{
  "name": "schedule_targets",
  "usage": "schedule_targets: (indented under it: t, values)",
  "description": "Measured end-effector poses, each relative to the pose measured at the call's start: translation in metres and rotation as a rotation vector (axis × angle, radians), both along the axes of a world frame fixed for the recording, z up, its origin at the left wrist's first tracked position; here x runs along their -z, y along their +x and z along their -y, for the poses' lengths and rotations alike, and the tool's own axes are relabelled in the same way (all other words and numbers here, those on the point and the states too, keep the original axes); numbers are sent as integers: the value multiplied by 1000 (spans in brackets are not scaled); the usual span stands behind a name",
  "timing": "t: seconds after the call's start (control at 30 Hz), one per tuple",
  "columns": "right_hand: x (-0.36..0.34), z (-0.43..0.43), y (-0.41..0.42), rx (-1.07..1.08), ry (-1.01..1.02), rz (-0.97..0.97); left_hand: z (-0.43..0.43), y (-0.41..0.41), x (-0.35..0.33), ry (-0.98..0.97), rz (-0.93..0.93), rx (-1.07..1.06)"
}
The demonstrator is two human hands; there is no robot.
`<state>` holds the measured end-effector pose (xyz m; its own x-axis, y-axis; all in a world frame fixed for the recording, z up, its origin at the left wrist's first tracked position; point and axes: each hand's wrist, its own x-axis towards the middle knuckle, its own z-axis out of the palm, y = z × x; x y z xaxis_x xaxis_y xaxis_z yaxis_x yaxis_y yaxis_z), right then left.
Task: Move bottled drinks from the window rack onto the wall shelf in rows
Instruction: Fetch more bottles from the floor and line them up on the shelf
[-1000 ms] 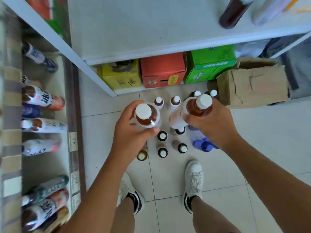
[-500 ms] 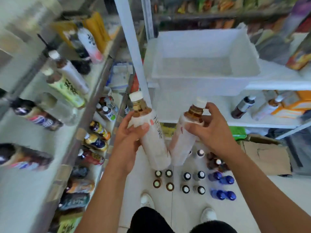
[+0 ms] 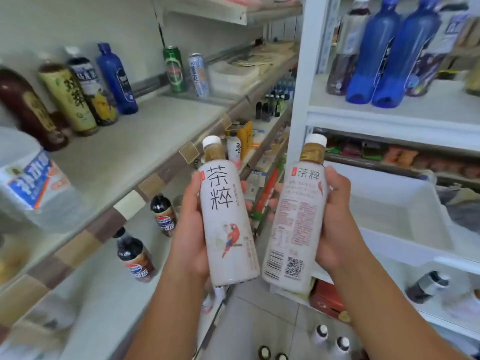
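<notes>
Head view: two bottles in carry

Left hand (image 3: pixel 191 229) grips a white-sleeved plastic tea bottle (image 3: pixel 228 224); right hand (image 3: pixel 337 224) grips a matching white-sleeved bottle (image 3: pixel 296 224). Both upright, mid-air between racks. Next, as judged: stand them in line on the grey wall shelf (image 3: pixel 145 152).

Gripping parrot-label tea bottle (image 3: pixel 228 216) upright in left hand (image 3: pixel 189 229), second tea bottle (image 3: pixel 296 224) barcode-side out in right hand (image 3: pixel 337 224). Side by side, close together, between wall shelf (image 3: pixel 135 152) and white rack (image 3: pixel 389 120).

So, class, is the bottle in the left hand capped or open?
Capped: a white cap sits on the bottle the left hand grips.
</notes>
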<state>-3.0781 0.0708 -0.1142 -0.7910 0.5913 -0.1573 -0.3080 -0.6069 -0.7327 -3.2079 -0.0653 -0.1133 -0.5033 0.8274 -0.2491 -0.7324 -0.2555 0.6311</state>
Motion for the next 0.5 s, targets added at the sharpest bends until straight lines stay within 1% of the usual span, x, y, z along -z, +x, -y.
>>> schedule_targets:
  t: [0.07,0.13,0.23,0.33,0.43,0.5]
  values:
    - [-9,7,-16,-65,-101,-69,8,-9,-8,21,-10,13]
    - [-17,14,-32,-119,-179,-125,17,-18,-13,43,23,24]
    - [-23,25,-57,-180,-256,-150,28,-36,-17,41,21,31]
    - [-26,35,-82,-212,-342,-94,36,-55,-23,18,50,34]
    - [-23,41,-105,-192,-433,-11,39,-81,-25,23,137,45]
    - [-20,44,-114,-186,-476,-3,45,-99,-20,28,125,16]
